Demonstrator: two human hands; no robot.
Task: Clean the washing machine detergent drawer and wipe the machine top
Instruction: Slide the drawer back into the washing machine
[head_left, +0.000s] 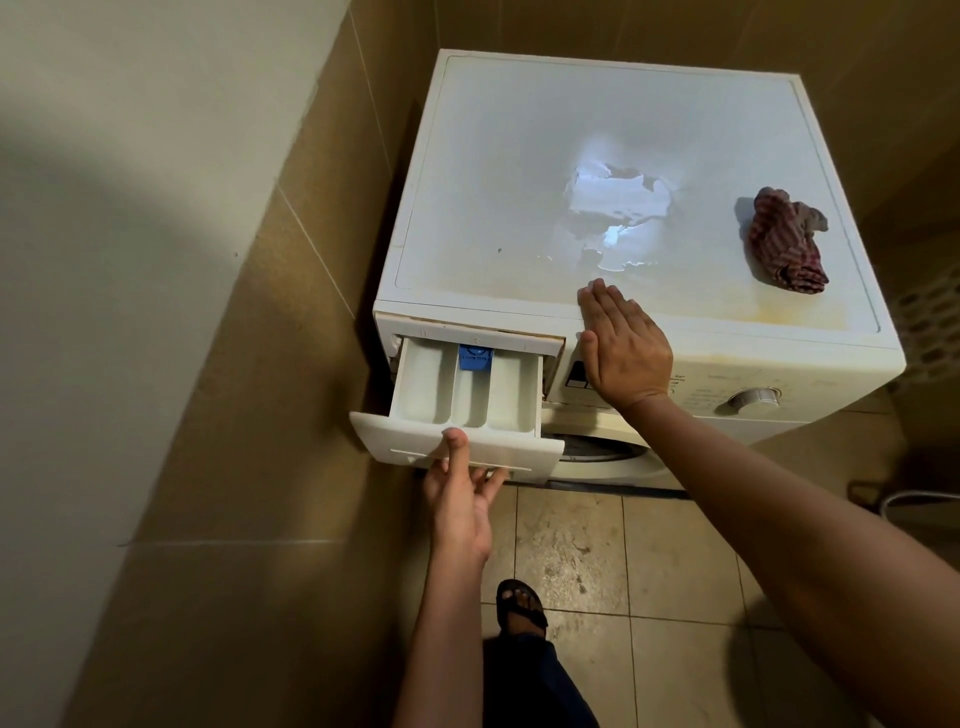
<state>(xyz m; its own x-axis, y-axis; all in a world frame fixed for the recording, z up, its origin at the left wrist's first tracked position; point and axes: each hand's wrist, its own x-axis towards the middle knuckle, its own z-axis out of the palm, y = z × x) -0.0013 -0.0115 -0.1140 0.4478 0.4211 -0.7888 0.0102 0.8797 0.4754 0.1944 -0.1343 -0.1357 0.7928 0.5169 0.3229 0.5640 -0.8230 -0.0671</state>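
A white front-loading washing machine (779, 358) is standing in a corner between beige tiled walls (291, 291), seen from above. Its flat, square machine top (519, 130) is looking smooth and dull, with yellowish staining along the near edge. A ragged, glossy patch (613, 202) is sitting near the middle; whether it is peeled coating or wetness cannot be told.

The detergent drawer (462, 400), of white plastic, is sticking out from the machine's upper left front. It is showing three long troughs, and a small blue plastic insert (475, 358) is sitting at the far end of the middle one.

The left hand (462, 499) is holding the drawer's front panel, thumb lying on its upper face and fingers curling underneath. The right hand (623, 348) is lying wide and flat, fingers straight and together, fingertips resting on the near edge of the top, just right of the drawer slot.

A crumpled cloth (787, 241), striped dark red and pale, is lying on the right side of the top, well apart from both hands. A round ribbed dial (753, 397) is sitting on the front panel at right. Below, a sandalled foot (519, 608) is standing on mottled floor tiles (649, 571).
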